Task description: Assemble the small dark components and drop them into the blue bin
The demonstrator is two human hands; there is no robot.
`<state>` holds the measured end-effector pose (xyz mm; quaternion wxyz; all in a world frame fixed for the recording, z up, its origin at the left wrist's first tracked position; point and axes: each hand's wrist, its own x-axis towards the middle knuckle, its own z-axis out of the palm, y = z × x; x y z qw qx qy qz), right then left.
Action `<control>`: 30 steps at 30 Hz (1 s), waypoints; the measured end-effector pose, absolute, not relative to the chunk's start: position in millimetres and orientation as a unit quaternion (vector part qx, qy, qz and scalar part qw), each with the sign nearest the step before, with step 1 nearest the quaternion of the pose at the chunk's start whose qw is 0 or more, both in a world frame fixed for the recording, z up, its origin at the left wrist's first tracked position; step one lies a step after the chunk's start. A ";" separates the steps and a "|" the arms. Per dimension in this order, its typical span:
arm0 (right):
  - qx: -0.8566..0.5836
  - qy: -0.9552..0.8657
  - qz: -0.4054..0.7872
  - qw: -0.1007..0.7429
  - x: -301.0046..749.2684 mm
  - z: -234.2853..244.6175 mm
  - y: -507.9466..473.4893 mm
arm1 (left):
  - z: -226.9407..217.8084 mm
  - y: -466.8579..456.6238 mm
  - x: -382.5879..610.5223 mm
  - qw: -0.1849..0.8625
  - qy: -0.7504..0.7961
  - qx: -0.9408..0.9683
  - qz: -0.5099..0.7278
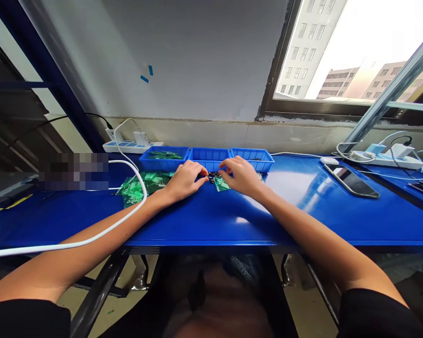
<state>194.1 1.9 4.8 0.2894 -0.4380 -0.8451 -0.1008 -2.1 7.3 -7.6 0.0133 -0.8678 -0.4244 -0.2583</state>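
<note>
My left hand rests at the middle of the blue table, its thumb and forefinger nearly meeting beside several small dark parts. Whatever lies between those fingertips is too small to make out. Opposite it, my right hand is curved over a green circuit board, thumb and forefinger apart, with nothing visible between them. Part of that board is hidden under the right hand. Left of my left hand lies a pile of green circuit boards, partly behind a white cable.
Three blue bins stand in a row behind my hands: the left bin holds green boards, the middle bin, the right bin small dark bits. A white cable crosses over my left forearm. A phone and power strip lie right.
</note>
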 end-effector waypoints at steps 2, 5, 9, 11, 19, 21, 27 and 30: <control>-0.406 -0.866 -0.102 0.275 185.1 -1.3 -3.7 | -8.9 7.6 -2.4 0.007 -0.384 -0.877 -0.288; -0.398 -0.875 -0.099 0.258 181.4 -5.9 -6.5 | -10.6 7.0 -2.3 0.004 -0.349 -0.883 -0.315; -0.401 -0.877 -0.084 0.251 185.5 -5.3 -4.9 | -11.9 6.6 -2.1 0.009 -0.336 -0.881 -0.333; -0.398 -0.877 -0.084 0.256 186.6 -5.0 -4.4 | -11.9 6.6 -2.0 0.010 -0.330 -0.881 -0.338; -0.382 -0.875 -0.103 0.280 185.2 -6.9 -3.9 | -10.9 3.9 -1.3 0.013 -0.330 -0.877 -0.348; -0.386 -0.873 -0.103 0.280 185.7 -6.6 -3.5 | -11.1 3.6 -1.2 0.015 -0.335 -0.876 -0.348; -0.391 -0.873 -0.099 0.274 185.7 -5.2 -4.3 | -10.6 4.1 -1.0 0.015 -0.354 -0.869 -0.345; -0.392 -0.873 -0.097 0.273 185.2 -4.8 -5.4 | -9.4 3.3 -0.5 0.006 -0.357 -0.871 -0.337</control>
